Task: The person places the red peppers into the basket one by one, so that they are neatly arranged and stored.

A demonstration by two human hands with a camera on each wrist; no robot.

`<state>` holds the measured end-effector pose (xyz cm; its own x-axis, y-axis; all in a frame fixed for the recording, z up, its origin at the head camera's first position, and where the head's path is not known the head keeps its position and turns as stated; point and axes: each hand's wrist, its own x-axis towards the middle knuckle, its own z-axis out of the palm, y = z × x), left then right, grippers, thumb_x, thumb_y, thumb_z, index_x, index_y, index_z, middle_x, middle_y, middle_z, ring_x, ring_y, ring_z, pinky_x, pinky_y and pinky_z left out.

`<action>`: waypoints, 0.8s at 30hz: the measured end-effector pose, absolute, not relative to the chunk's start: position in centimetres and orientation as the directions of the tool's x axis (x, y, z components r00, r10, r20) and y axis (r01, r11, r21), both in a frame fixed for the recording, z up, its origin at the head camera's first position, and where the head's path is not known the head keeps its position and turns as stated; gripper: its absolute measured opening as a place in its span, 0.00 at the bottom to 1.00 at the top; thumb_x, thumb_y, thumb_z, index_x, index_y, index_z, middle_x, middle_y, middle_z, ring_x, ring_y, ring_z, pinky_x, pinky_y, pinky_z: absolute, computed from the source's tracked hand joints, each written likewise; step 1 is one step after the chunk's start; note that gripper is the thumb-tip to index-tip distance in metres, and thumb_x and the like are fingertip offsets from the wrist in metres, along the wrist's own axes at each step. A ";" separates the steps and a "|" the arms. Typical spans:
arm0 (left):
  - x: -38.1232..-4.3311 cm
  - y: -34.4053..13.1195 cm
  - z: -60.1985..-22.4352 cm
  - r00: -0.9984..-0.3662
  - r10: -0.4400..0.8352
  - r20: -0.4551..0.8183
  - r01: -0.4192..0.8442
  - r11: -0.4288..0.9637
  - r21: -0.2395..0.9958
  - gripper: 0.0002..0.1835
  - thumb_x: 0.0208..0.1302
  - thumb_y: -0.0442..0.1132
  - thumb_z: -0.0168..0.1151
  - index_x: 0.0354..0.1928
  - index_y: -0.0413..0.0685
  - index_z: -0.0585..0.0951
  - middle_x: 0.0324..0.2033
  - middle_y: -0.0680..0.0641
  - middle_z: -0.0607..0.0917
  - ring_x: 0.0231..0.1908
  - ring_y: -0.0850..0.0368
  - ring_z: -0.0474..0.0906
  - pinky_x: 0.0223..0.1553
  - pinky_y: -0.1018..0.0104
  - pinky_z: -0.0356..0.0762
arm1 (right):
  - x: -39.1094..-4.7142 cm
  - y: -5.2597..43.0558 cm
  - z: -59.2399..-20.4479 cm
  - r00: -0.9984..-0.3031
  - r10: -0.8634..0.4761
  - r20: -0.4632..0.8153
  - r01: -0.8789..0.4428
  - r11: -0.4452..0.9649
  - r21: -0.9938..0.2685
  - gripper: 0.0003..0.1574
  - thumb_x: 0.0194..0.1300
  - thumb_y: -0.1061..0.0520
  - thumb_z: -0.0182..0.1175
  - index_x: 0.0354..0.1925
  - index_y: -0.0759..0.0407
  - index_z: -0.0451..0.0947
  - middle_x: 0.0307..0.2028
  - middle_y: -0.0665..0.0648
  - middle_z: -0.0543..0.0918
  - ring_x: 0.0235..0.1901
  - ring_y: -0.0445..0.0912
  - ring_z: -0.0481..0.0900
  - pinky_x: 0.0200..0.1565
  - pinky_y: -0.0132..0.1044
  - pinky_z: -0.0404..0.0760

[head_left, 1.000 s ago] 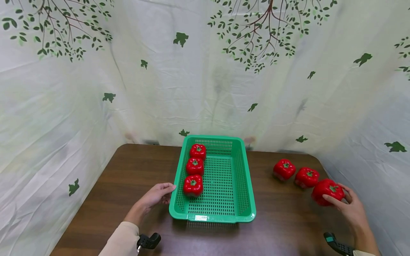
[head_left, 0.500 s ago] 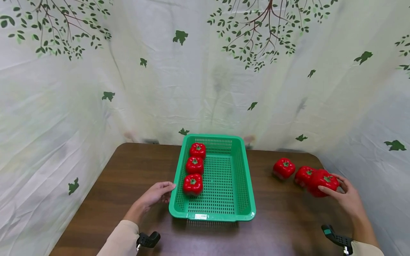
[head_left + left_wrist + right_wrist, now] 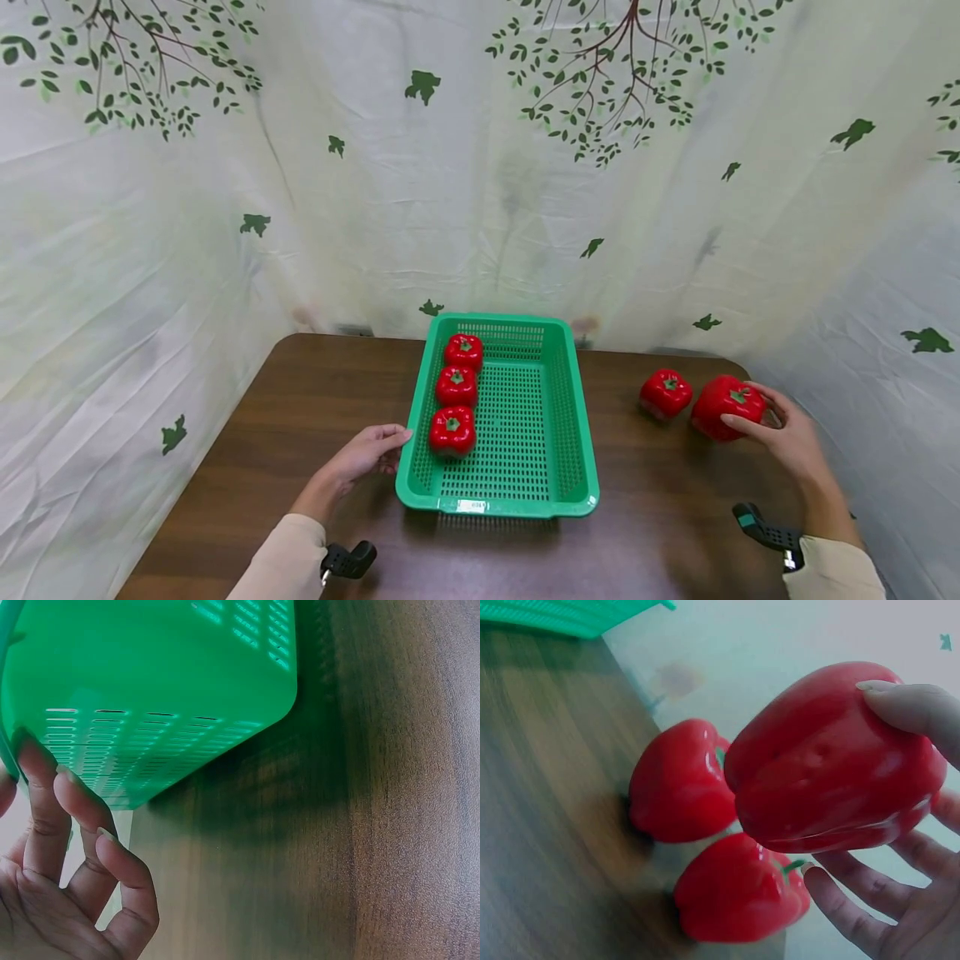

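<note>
My left hand [image 3: 365,458] pinches the left rim of a green perforated plastic basket [image 3: 573,417], thumb on top; its other fingers curl below the rim, beside the basket's outer wall [image 3: 150,660], in the left wrist view. Three red bell peppers line the basket's left side, the nearest pepper [image 3: 452,431] closest to me. Over on the right, my right hand [image 3: 787,433] grips another red bell pepper [image 3: 832,765] between thumb and fingers, raised above the table. In the head view it mostly covers a pepper [image 3: 739,892] behind it.
One more red bell pepper [image 3: 666,394] stands on the brown wooden table [image 3: 637,517], left of the held one. Behind the table hangs a pale cloth [image 3: 390,208] printed with leaves and branches. The basket's right half shows its bare perforated floor.
My right hand has carried its bell pepper up, leftward and away from me, so it now overlaps the neighbouring pepper. The left hand and basket have stayed in place.
</note>
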<state>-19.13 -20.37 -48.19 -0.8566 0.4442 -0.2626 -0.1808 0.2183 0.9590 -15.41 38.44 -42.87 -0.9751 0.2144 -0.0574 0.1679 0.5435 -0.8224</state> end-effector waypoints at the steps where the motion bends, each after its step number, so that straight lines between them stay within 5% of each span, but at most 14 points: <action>1: -19.2 -20.4 -48.2 -0.858 0.442 -0.262 -0.181 0.219 0.959 0.22 0.73 0.47 0.51 0.47 0.29 0.76 0.27 0.50 0.80 0.29 0.54 0.74 0.35 0.64 0.74 | -15.6 38.3 -42.8 -0.976 0.211 -0.057 0.166 0.544 -0.822 0.55 0.62 0.44 0.65 0.74 0.62 0.47 0.68 0.75 0.53 0.62 0.73 0.53 0.35 0.33 0.76; 6: -19.2 -20.3 -48.3 -0.861 0.438 -0.260 -0.178 0.219 0.959 0.22 0.73 0.46 0.51 0.47 0.28 0.76 0.27 0.51 0.80 0.29 0.55 0.74 0.35 0.63 0.75 | -16.6 37.3 -42.2 -0.981 0.182 -0.065 0.156 0.548 -0.822 0.57 0.61 0.44 0.66 0.74 0.63 0.45 0.68 0.75 0.54 0.62 0.72 0.56 0.38 0.37 0.77; 12: -19.3 -20.4 -48.4 -0.860 0.441 -0.257 -0.177 0.214 0.961 0.22 0.73 0.46 0.51 0.47 0.28 0.76 0.27 0.51 0.80 0.28 0.55 0.75 0.35 0.63 0.75 | -17.8 36.1 -41.8 -0.990 0.126 -0.060 0.119 0.539 -0.834 0.55 0.61 0.44 0.66 0.73 0.61 0.47 0.68 0.74 0.54 0.63 0.71 0.54 0.46 0.54 0.78; 24: -19.1 -20.5 -48.4 -0.864 0.427 -0.268 -0.179 0.238 0.955 0.21 0.72 0.48 0.53 0.46 0.32 0.77 0.27 0.51 0.80 0.29 0.54 0.74 0.35 0.63 0.75 | -20.5 33.1 -41.6 -0.999 0.032 -0.041 0.052 0.527 -0.848 0.55 0.59 0.45 0.68 0.73 0.59 0.49 0.68 0.71 0.58 0.64 0.69 0.59 0.53 0.63 0.71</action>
